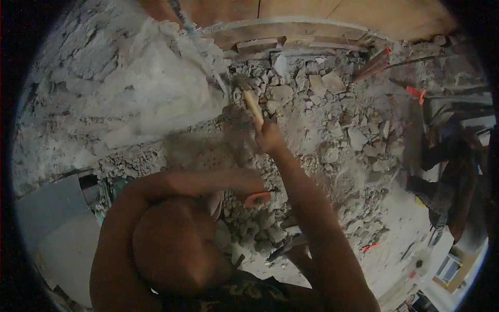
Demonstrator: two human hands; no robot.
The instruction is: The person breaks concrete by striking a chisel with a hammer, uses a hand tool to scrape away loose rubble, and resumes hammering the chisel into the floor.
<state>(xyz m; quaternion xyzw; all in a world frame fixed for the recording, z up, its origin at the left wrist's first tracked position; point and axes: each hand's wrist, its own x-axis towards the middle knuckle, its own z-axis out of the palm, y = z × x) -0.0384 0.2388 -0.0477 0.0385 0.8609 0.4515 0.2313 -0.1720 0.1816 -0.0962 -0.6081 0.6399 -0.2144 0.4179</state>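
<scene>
My right hand (270,138) grips the pale wooden handle of a hammer (253,106), its darker head pointing away over the rubble. My left arm bends across the view, and my left hand (252,182) appears closed around an orange-gripped tool (258,199). Only the round orange end of that tool shows clearly; its shaft is hidden. Broken stone and mortar rubble (280,93) lies around and under both hands. A rounded bare body part fills the lower left and hides the ground beneath it.
A pale rough wall (156,78) stands at the upper left, with wooden boards (312,13) at the top. An orange-handled tool (416,93) lies to the right. Dark shapes (447,166) crowd the right edge. A grey panel (52,218) sits at left.
</scene>
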